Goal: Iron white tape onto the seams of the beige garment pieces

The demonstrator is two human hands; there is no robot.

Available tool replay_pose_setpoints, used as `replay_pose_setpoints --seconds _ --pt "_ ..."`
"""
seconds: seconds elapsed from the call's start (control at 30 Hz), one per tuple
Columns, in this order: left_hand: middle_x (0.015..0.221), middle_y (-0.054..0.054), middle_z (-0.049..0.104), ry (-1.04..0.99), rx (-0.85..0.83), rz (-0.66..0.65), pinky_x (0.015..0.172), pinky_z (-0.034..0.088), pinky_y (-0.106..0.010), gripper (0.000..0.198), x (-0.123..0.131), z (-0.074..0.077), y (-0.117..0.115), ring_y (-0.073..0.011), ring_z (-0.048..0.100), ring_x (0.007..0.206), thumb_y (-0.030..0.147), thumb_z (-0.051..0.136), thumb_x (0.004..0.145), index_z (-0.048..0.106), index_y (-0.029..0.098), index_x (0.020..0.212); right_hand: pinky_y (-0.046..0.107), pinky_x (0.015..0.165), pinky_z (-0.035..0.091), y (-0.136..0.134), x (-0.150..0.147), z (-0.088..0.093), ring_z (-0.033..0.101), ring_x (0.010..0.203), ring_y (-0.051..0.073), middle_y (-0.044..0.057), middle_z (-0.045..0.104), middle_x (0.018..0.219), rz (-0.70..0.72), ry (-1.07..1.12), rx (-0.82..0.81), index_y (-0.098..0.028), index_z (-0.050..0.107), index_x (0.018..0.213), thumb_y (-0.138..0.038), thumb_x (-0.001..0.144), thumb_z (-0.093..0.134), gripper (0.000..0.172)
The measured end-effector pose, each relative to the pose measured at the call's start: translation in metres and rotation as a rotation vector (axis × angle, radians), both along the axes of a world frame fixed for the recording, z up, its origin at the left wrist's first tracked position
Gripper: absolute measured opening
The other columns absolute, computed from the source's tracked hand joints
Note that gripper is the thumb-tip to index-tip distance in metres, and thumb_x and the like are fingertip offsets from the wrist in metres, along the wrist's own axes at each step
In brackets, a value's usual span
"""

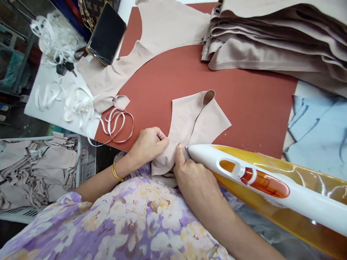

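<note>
A beige fabric piece (pixel 181 119) lies folded across the near edge of the red-brown board, one end opening into a loop and the lower part hanging toward my lap. With thumb and fingertips together, my left hand (pixel 150 144) pinches its left edge. My right hand (pixel 196 179) is closed on the same cloth lower down, one digit pressed on top and the other fingers curled out of sight. Right beside that digit is the pointed metal tip of a white and amber appliance (pixel 254 177), which reaches in from the right above my right hand.
The red-brown board (pixel 249 99) carries a thick stack of beige fabric (pixel 280 46) and a larger spread piece (pixel 172 22). White tape (pixel 116 123) coils at left near a phone (pixel 106 34) and a brown bag (pixel 98 4). A crate (pixel 79 156) of fabric pieces stands lower left.
</note>
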State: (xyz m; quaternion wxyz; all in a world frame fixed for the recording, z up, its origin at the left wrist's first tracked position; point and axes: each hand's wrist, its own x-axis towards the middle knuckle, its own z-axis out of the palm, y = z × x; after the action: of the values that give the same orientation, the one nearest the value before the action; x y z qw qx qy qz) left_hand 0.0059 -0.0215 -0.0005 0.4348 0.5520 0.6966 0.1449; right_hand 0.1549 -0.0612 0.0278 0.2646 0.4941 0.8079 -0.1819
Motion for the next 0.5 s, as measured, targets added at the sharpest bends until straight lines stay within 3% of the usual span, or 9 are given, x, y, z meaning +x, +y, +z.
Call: replay_pose_setpoints --seconds 0.5 --pt "0.066 -0.001 0.062 0.191 0.026 -0.038 0.061 0.042 -0.027 0.013 0.0055 0.0006 0.0023 -0.0151 0.057 0.063 0.026 0.060 0.077 0.050 0.020 0.071 0.023 0.052 0.050 0.0021 -0.0009 0.0009 0.068 0.062 0.018 0.007 0.067 0.072 0.011 -0.025 0.009 -0.001 0.035 0.148 0.000 0.087 0.030 0.061"
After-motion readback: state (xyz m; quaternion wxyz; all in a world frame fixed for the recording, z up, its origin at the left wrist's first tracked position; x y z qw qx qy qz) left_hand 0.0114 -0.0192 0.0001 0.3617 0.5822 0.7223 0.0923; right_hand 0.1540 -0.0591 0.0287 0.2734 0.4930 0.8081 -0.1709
